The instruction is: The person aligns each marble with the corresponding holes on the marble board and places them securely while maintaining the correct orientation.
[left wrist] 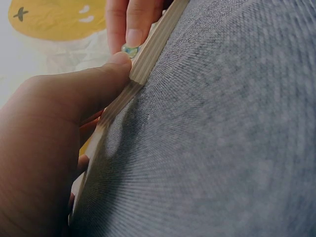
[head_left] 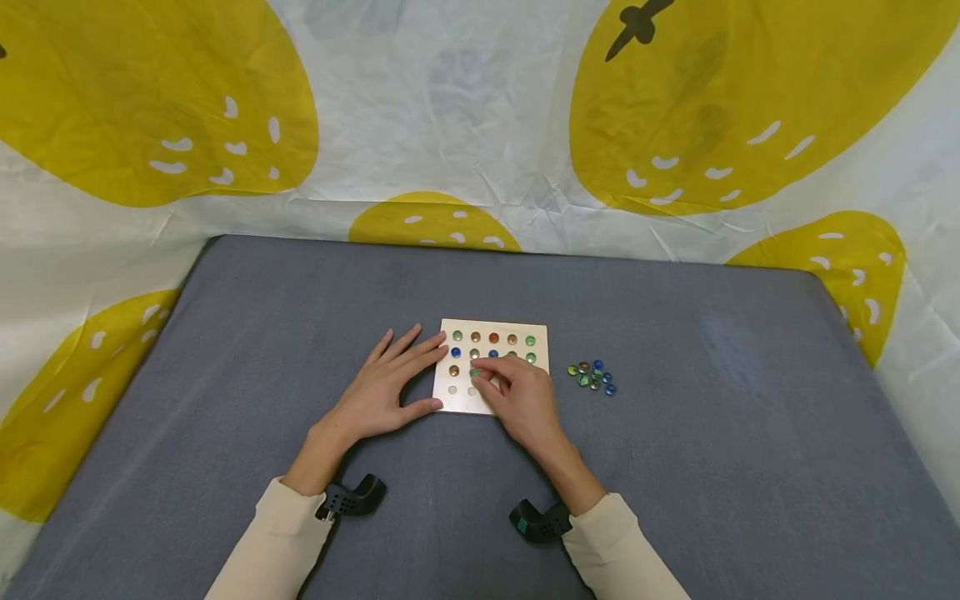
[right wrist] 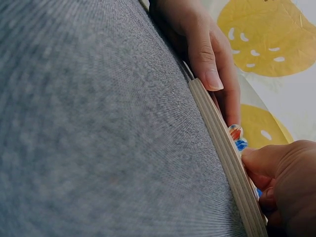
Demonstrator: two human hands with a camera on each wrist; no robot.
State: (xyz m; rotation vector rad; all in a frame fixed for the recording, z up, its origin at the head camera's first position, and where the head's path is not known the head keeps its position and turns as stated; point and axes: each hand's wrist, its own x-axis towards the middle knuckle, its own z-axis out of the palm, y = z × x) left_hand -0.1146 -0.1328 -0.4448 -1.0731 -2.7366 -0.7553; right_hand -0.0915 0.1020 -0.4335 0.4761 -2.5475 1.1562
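Observation:
A pale wooden board [head_left: 467,405] with rows of round hollows lies on the grey cloth, glass marbles filling its upper rows. My left hand [head_left: 381,393] has its fingers spread, with fingertips and thumb resting on the board's left edge. With thumb and index finger, my right hand [head_left: 525,402] pinches a green glass marble [head_left: 474,372] over the third row; the left wrist view also shows this marble [left wrist: 129,50] at the fingertips. Some of the lower rows is hidden under the right hand. The right wrist view shows a red marble [right wrist: 235,132] and a blue marble [right wrist: 241,144] past the board's edge.
A loose cluster of green, blue and brown marbles [head_left: 594,377] lies on the cloth right of the board. The grey-covered table [head_left: 675,483] meets a white curtain [head_left: 450,108] with yellow shapes at its back and sides. Each wrist wears a black camera mount [head_left: 356,497].

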